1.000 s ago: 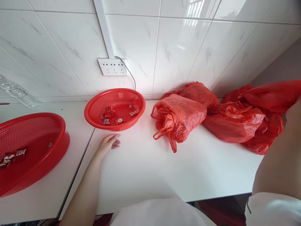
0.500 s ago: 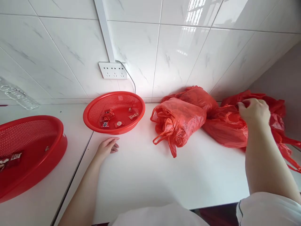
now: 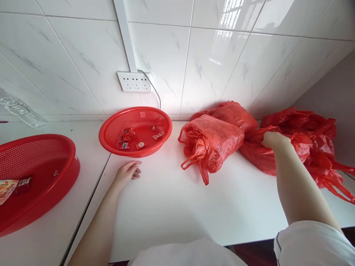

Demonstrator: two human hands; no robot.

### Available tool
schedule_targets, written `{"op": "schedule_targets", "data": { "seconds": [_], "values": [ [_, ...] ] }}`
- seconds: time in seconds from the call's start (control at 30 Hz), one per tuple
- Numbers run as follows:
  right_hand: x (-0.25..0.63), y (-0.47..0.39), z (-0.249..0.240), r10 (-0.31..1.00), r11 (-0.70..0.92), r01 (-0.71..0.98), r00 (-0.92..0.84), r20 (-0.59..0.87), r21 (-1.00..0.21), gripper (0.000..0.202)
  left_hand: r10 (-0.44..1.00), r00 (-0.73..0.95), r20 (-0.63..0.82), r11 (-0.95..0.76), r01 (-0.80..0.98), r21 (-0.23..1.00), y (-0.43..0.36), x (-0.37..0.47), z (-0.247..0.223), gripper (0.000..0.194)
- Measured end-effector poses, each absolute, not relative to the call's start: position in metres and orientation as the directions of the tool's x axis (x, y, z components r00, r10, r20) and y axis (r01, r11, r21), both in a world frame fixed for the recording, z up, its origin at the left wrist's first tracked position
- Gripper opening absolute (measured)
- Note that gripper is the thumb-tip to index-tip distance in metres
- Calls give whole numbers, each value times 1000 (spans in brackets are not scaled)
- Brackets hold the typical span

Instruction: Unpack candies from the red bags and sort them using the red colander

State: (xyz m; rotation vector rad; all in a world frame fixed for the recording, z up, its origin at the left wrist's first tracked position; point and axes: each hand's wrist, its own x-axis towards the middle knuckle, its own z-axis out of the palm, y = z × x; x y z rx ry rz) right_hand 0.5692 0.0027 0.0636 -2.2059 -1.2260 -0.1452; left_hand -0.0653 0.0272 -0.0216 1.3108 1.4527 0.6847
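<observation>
My right hand (image 3: 276, 140) reaches into the folds of a red plastic bag (image 3: 257, 157) at the right of the white table. Its fingers are hidden by the plastic, so I cannot see what they touch. My left hand (image 3: 128, 172) rests on the table top, fingers loosely bent and apart, holding nothing. Just beyond it stands a round red plastic basket (image 3: 104, 132) with several small wrapped snacks, among them a red packet (image 3: 129, 134) and a white-and-red packet (image 3: 158, 136).
A larger red basket (image 3: 62, 153) at the left contains a colourful packet (image 3: 7, 189) and a dark red packet (image 3: 23, 184). Another full red bag (image 3: 213, 138) lies mid-table; more bags (image 3: 302, 120) are heaped at right. A clear bottle (image 3: 23, 111) lies by the tiled wall.
My right hand has moved left and down into the red bag. A colourful packet now shows in the left basket. My left hand stays in place.
</observation>
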Motion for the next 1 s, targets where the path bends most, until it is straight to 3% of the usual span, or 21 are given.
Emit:
{"op": "schedule_targets", "data": {
  "seconds": [0.1,0.13,0.17,0.27,0.33,0.47,0.53,0.6,0.67,0.77,0.9,1.0],
  "values": [
    [567,-1,71,673,-548,741,666,321,-389,11,948,110,-298,239,371,898,26,-64,-21,55],
    [566,-2,75,623,-555,730,683,382,-399,3,949,111,-295,236,371,898,26,-64,-20,55],
    [564,-3,80,551,-533,727,686,474,-433,10,949,113,-294,234,373,898,25,-64,-20,54],
    [550,-6,98,270,-292,758,651,710,-583,25,949,114,-294,232,380,896,25,-65,-20,53],
    [530,-10,112,205,-69,743,664,719,-666,24,951,110,-290,226,397,890,24,-64,-18,52],
    [459,-26,133,406,202,599,669,623,-775,13,963,108,-248,174,452,875,14,-47,-1,48],
    [411,-35,135,618,259,536,547,565,-803,11,975,146,-170,94,420,903,-2,-29,19,46],
    [360,-45,130,729,297,552,396,559,-779,10,974,218,-69,-7,328,945,-24,-6,44,42],
    [312,-54,121,774,358,597,240,586,-718,9,939,344,5,-78,198,977,-47,19,68,39],
    [256,-64,107,833,452,532,34,552,-716,8,887,448,110,-106,-33,994,-65,49,88,66],
    [225,-68,98,832,555,368,-272,484,-746,28,959,267,98,-52,-174,983,-59,59,84,43],
    [232,-65,97,844,535,378,-284,455,-756,24,994,104,32,-5,-245,969,-51,45,76,43]
  ]
}}
